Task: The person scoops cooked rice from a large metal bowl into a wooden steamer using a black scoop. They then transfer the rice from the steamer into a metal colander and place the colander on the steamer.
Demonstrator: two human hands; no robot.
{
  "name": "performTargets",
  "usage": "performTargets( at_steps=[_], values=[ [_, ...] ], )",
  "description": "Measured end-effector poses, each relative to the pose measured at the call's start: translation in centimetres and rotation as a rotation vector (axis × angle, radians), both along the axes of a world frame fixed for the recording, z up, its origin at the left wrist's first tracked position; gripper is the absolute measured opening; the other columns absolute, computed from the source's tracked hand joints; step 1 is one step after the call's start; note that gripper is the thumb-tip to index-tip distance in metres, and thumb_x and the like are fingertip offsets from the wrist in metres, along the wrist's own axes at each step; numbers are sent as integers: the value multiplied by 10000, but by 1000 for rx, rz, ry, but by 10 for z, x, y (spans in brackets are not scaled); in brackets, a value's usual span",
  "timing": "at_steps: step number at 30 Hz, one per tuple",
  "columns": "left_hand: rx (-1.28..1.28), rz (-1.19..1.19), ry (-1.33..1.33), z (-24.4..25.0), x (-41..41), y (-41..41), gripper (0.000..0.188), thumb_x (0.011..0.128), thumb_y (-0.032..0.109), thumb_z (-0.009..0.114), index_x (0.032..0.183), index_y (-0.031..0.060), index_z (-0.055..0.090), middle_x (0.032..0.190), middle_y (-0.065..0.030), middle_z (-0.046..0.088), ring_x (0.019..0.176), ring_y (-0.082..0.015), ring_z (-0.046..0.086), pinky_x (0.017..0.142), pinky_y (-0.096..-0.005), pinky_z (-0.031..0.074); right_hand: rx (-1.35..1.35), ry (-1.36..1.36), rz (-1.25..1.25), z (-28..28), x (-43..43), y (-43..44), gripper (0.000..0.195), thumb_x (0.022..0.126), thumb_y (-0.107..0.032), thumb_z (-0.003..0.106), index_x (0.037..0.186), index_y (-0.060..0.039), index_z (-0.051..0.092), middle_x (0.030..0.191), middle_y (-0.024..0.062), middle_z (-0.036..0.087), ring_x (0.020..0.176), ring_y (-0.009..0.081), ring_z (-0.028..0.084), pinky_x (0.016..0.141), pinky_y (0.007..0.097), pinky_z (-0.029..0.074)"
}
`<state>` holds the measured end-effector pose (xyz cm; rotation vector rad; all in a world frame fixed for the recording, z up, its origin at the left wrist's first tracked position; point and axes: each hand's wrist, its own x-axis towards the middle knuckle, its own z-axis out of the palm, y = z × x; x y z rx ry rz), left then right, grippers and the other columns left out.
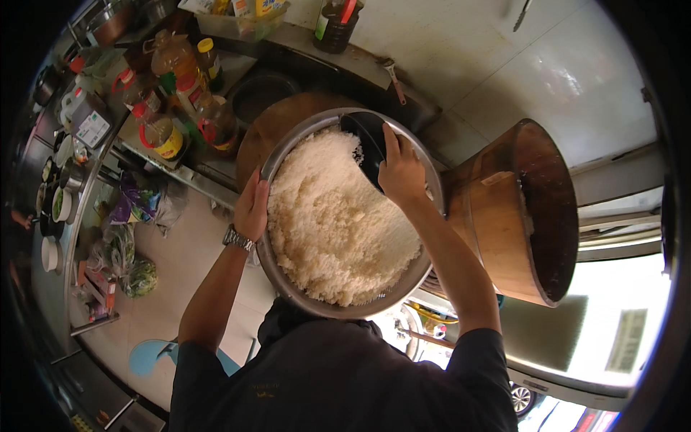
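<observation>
A round metal colander (345, 312) heaped with white rice grains (334, 221) is tilted before me. My left hand (253, 208) grips its rim on the left side, thumb along the edge. In my right hand (404, 170) is a black scoop or bowl (367, 135), its edge against the rice near the colander's far rim. Fingers hide part of the scoop. Perforations show at the lower right of the colander, where the rice thins. Under its far left side lies a round wooden board or lid (256, 143).
A wooden steamer barrel (486, 232) lies tipped on the right, mouth outward. Bottles of sauce and oil (173, 59) crowd the counter at upper left. Bowls (62, 205) line a metal table further left; part of another person's hand (21, 218) shows there. Bagged vegetables (137, 275) sit below.
</observation>
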<state>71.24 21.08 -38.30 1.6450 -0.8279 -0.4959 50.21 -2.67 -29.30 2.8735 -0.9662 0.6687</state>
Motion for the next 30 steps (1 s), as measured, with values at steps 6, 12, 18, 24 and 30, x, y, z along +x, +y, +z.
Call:
performTargets(
  at_steps=[6,12,18,24,30],
  values=[
    [-55,7,63,-6,0,-2,633,1030,410,439,1460,-48,355,1406,-192,515,1290,-241,497,1056,-309,366,189,-33,71,-3,3,16,803,767,-30,625,1495,-170,316,1317,212,524,963,393,649,805,457,568],
    [-4,31,6,2,-1,-3,632,1024,419,450,1430,-62,393,1280,-196,607,1165,-227,586,998,-312,414,364,-9,194,5,21,18,774,740,-25,635,1459,-186,401,1321,164,548,941,354,662,803,412,571],
    [15,56,-109,4,-1,-4,630,1024,423,425,1414,-71,405,1292,-241,590,1196,-302,582,1003,-339,422,371,37,390,11,37,26,741,721,8,643,1419,-162,463,1309,164,551,1045,334,639,891,394,553],
    [-21,30,-97,2,1,0,645,1024,424,404,1444,-63,358,1383,-255,514,1280,-331,516,1046,-354,394,390,312,572,14,67,32,751,733,-67,664,1441,-142,427,1288,165,541,1086,326,600,935,405,510],
    [-5,21,-53,1,3,0,691,1016,479,394,1458,-50,346,1413,-258,484,1318,-345,478,1064,-361,379,457,627,629,39,98,54,683,764,-123,646,1422,-186,473,1202,165,574,1082,322,598,926,405,494]
  ],
)
